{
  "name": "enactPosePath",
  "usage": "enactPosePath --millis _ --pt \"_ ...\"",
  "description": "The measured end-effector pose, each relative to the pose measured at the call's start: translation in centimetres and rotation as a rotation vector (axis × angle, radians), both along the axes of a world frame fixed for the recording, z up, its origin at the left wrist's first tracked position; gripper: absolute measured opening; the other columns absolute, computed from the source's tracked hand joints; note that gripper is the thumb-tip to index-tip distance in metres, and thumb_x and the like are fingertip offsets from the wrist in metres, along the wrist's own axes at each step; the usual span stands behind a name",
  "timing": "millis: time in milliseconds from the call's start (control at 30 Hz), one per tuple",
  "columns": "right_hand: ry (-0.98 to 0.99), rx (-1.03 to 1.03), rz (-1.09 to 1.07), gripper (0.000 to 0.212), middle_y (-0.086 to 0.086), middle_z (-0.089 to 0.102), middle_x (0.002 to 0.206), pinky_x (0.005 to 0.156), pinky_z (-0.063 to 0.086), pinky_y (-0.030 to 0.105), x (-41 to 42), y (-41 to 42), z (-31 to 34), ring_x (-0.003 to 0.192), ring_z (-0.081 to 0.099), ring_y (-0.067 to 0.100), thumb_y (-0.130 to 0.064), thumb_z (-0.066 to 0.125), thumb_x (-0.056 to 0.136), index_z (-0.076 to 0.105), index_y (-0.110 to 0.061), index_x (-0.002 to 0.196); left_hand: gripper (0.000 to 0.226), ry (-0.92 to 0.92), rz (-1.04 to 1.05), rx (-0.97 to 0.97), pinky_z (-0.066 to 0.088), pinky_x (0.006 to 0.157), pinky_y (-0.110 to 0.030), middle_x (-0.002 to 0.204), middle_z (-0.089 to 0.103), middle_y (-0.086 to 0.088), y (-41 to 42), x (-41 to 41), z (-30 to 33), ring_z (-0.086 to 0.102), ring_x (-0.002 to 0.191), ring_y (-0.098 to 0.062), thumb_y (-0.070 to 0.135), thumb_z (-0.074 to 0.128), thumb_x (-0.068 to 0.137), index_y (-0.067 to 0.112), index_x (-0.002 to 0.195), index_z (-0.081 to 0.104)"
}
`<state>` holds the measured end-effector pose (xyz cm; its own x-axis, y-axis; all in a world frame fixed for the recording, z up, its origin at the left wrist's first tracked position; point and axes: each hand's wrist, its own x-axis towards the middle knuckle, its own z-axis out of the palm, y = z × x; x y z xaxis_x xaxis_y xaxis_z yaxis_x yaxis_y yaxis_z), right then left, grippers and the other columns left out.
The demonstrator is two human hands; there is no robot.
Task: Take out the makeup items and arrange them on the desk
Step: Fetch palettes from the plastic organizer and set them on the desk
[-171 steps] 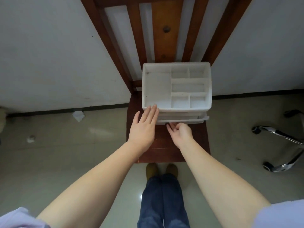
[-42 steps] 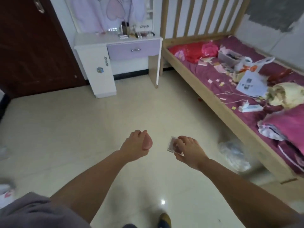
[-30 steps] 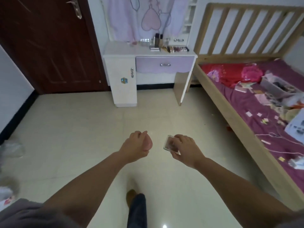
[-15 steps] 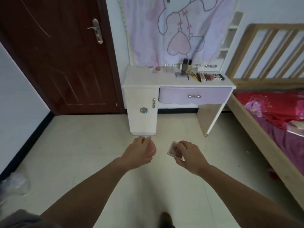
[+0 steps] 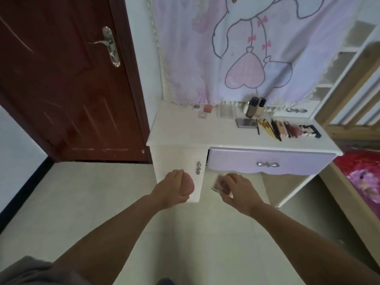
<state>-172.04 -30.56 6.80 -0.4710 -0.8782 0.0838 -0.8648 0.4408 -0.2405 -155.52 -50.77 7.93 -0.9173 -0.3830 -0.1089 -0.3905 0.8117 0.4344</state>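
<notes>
My left hand (image 5: 171,189) grips a rounded pink makeup sponge (image 5: 188,186) that sticks out past my fingers. My right hand (image 5: 238,187) pinches a small clear compact case (image 5: 220,184) with a dark pink inside. Both hands hover low in front of the white desk (image 5: 185,132), below its top. On the desk lie several makeup items: foundation bottles (image 5: 254,106), a dark flat palette (image 5: 245,122), a row of brushes and pencils (image 5: 275,128), a black-framed palette (image 5: 309,131) and small pink pieces (image 5: 207,109).
The desk has a lilac drawer (image 5: 267,163) with a bow handle and a white cabinet door (image 5: 191,161). A dark red door (image 5: 65,79) stands to the left. A pink curtain (image 5: 246,48) hangs behind the desk. A wooden bed (image 5: 353,182) lies at the right.
I have come closer to the desk, which now fills the upper middle of the view. Both hands keep the same hold on the sponge and the compact.
</notes>
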Motion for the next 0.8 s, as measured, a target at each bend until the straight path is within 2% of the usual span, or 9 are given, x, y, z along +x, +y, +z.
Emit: enactPosePath --millis 200,333,500,733,800 --pt "-0.024 0.025 -0.076 0.042 0.005 0.058 0.112 0.086 0.042 0.033 -10.6 -7.4 -1.3 0.096 0.056 0.026 -0.033 0.062 0.082 0.055 -0.015 0.119 0.08 -0.008 -0.096 0.009 0.039 0.096 -0.03 0.137 0.037 -0.003 -8.2 -12.5 -1.5 0.038 0.124 -0.02 0.038 0.073 0.073 0.012 0.136 0.032" --pt "-0.058 0.101 -0.134 0.04 0.004 0.057 0.115 0.085 0.039 0.029 -16.6 -11.5 -1.9 0.098 0.055 0.024 -0.036 0.06 0.083 0.054 -0.017 0.117 0.083 -0.082 -0.188 -0.008 0.039 0.099 -0.034 0.139 0.032 -0.003 -13.1 -20.3 -2.1 0.034 0.127 -0.021 0.04 0.072 0.073 0.014 0.138 0.028" --pt "-0.075 0.164 -0.216 0.04 0.005 0.055 0.118 0.085 0.041 0.032 -23.9 -14.8 -2.1 0.098 0.054 0.025 -0.039 0.058 0.085 0.053 -0.016 0.117 0.081 -0.158 -0.282 -0.036 0.04 0.099 -0.037 0.138 0.03 -0.008 -16.9 -29.2 -2.5 0.032 0.126 -0.025 0.036 0.071 0.074 0.013 0.138 0.027" --pt "-0.055 0.204 -0.054 0.036 0.006 0.056 0.114 0.08 0.035 0.026 -34.7 -19.4 -3.7 0.098 0.054 0.024 -0.036 0.059 0.085 0.055 -0.015 0.113 0.079 -0.193 -0.257 -0.027 0.043 0.096 -0.04 0.134 0.032 -0.01 -18.5 -39.4 -5.1 0.034 0.122 -0.027 0.035 0.072 0.073 0.012 0.136 0.029" --pt "-0.044 0.23 0.02 0.039 0.008 0.055 0.118 0.083 0.036 0.028 -36.8 -20.7 -4.5 0.101 0.054 0.026 -0.035 0.058 0.086 0.054 -0.014 0.118 0.081 -0.196 -0.248 -0.033 0.043 0.095 -0.039 0.135 0.031 -0.011 -18.6 -41.5 -6.0 0.033 0.123 -0.028 0.032 0.072 0.072 0.01 0.137 0.028"
